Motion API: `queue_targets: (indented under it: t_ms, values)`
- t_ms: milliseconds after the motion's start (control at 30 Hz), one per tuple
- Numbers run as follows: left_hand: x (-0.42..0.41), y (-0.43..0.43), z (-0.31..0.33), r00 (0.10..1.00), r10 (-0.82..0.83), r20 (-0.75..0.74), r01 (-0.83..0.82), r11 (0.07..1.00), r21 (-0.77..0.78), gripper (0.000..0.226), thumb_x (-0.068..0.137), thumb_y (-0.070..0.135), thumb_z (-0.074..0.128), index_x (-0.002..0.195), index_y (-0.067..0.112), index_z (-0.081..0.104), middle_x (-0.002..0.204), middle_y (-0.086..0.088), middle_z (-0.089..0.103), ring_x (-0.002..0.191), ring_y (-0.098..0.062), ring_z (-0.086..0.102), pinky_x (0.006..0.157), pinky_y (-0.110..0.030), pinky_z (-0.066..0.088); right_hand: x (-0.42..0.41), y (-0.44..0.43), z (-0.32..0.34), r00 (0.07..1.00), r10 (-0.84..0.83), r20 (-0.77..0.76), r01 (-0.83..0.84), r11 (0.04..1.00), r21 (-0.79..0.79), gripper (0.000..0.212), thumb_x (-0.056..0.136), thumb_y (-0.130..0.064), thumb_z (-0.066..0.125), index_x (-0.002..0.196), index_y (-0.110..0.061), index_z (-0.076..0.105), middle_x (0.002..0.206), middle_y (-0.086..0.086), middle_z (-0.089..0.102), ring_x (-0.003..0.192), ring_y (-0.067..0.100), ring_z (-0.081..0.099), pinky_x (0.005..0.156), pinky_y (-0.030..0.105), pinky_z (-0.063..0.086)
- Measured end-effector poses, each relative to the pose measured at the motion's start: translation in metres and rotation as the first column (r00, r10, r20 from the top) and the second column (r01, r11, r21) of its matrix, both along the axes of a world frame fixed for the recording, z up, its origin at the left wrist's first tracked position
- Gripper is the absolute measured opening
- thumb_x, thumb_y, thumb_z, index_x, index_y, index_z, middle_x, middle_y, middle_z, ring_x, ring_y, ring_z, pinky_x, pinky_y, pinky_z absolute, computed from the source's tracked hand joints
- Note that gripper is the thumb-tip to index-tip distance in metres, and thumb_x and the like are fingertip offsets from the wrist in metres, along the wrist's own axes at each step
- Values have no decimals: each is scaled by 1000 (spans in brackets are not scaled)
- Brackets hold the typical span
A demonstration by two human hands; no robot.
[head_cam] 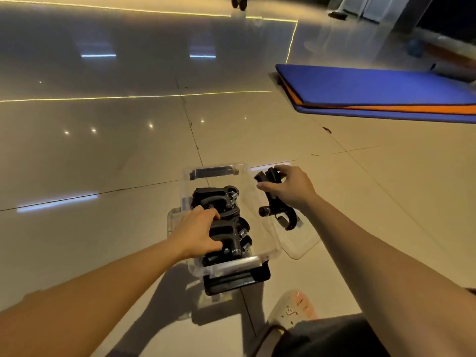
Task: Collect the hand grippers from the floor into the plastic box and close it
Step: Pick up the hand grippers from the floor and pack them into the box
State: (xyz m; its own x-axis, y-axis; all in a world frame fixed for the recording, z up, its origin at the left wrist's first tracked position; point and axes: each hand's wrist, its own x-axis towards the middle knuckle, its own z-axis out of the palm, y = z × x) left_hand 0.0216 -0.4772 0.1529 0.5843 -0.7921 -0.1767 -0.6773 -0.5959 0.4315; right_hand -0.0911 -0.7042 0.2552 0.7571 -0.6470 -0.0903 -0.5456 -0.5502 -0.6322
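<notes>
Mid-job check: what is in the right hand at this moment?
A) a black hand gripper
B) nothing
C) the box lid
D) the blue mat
A: the right hand grips a black hand gripper beside the clear plastic box, above the lid lying on the floor.

I can read no words, numbers or brand names anywhere in view. My shoe (293, 305), on the floor just beside the near end of the plastic box (231, 264), has a small dark mark on top, too blurred to make out.
</notes>
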Motion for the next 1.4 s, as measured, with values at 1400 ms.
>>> queue_targets:
  t_ms: [1400]
  values:
    - [-2,-35,-46,970,-138,202,68,946,318,55,80,55,74,124,25,64,113,8,62,103,-16,62,83,-33,53,48,-33,-79,993,74,-92,-69,996,50,93,73,-61,81,147,-16,49,138,1,63,124,23,60,97,38,50]
